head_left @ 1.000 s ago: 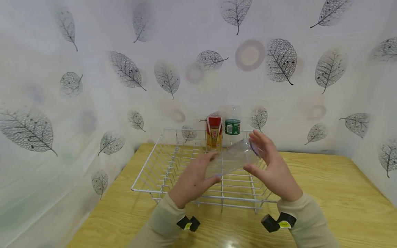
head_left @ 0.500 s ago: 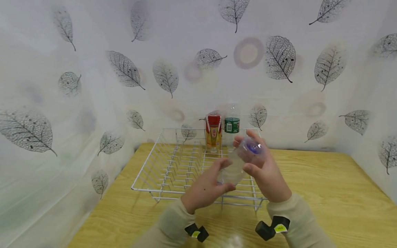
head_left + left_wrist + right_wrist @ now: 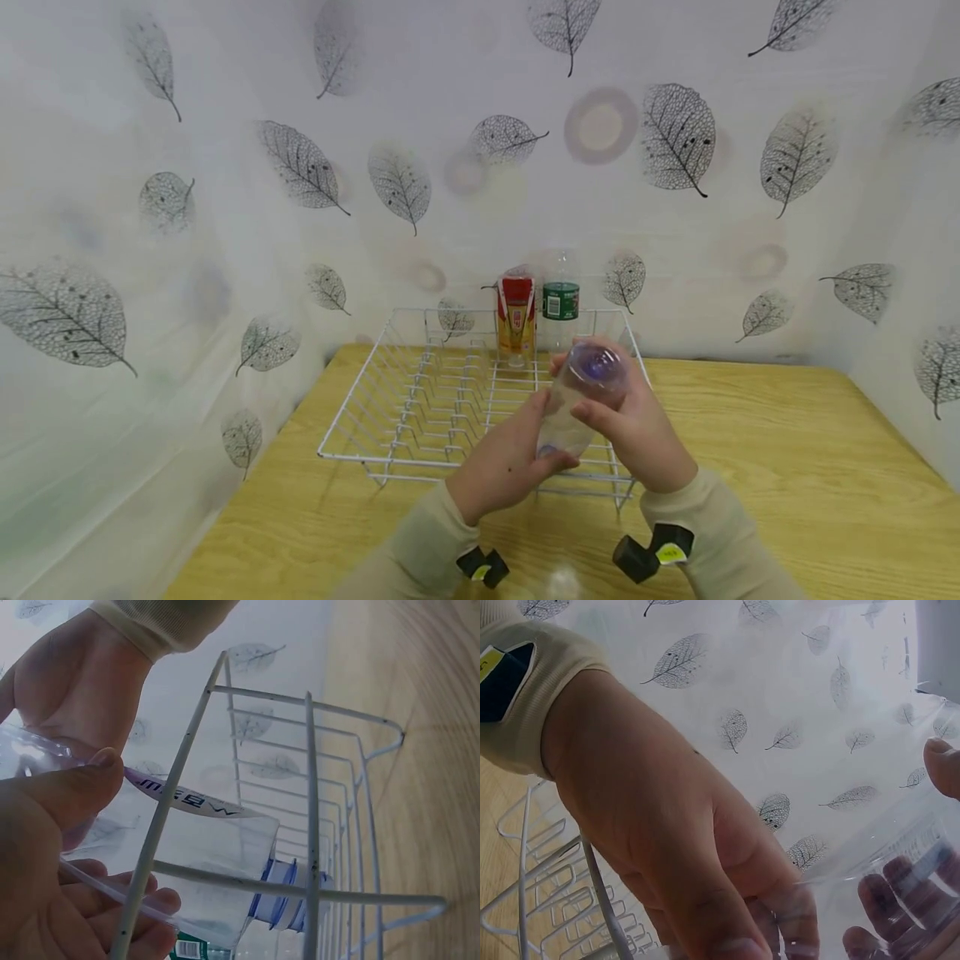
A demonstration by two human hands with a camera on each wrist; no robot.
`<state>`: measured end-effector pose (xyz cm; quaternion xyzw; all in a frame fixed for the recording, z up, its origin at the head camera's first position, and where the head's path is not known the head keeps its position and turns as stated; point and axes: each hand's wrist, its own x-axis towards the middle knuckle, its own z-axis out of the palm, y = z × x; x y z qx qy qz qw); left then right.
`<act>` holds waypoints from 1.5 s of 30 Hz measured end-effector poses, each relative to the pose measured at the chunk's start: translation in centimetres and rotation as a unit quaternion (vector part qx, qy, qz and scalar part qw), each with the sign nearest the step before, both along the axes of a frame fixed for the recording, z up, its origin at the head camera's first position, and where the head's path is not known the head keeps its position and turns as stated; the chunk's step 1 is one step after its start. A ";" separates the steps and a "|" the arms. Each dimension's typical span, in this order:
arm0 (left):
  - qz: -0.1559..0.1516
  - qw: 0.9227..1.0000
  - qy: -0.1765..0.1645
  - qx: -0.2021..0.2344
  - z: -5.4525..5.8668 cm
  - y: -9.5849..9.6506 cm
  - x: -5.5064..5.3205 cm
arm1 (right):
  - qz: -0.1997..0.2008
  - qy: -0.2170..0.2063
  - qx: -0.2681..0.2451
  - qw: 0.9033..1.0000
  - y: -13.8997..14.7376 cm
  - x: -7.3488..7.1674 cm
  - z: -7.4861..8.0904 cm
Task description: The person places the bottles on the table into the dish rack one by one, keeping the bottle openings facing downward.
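Both hands hold a clear plastic bottle (image 3: 566,421) above the front right of the white wire rack. The bottle is tilted, its purple-tinted base up toward the head camera. My left hand (image 3: 506,462) grips its lower left end, thumb along the near side. Round the upper body near the base curls my right hand (image 3: 637,429), thumb in front. In the left wrist view the bottle's neck and blue-ringed cap (image 3: 289,896) show behind the rack's wires, and a pale purple strip with dark lettering runs along the body.
The white wire rack (image 3: 390,460) stands on a wooden table (image 3: 757,467). At its back are a red and yellow package (image 3: 516,317) and a clear bottle with a green label (image 3: 561,302). A leaf-patterned curtain (image 3: 465,208) hangs behind and at both sides.
The bottle has turned from lying slantwise to having its base face the head camera. My left hand has moved right and the right hand slightly left, bringing them closer together.
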<state>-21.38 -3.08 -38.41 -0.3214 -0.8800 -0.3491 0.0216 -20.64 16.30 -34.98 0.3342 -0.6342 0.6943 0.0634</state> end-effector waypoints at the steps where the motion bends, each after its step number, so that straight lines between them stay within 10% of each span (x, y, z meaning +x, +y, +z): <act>1: 0.000 1.000 0.002 -0.005 0.1 0.0 -0.1 | -0.004 0.005 0.007 1.000 0.1 0.0 0.1; 14: 0.025 0.998 0.029 -0.053 0.8 -2.5 -0.6 | -0.041 0.014 0.047 0.998 1.8 -0.6 0.5; 32: 0.092 0.994 -0.017 -0.050 1.3 -14.1 -2.8 | -0.078 -0.005 0.042 0.996 3.2 -0.8 0.9; 45: 0.164 0.983 -0.088 -0.001 -0.4 -22.5 -4.8 | -0.089 -0.007 0.039 0.995 3.5 -1.2 0.8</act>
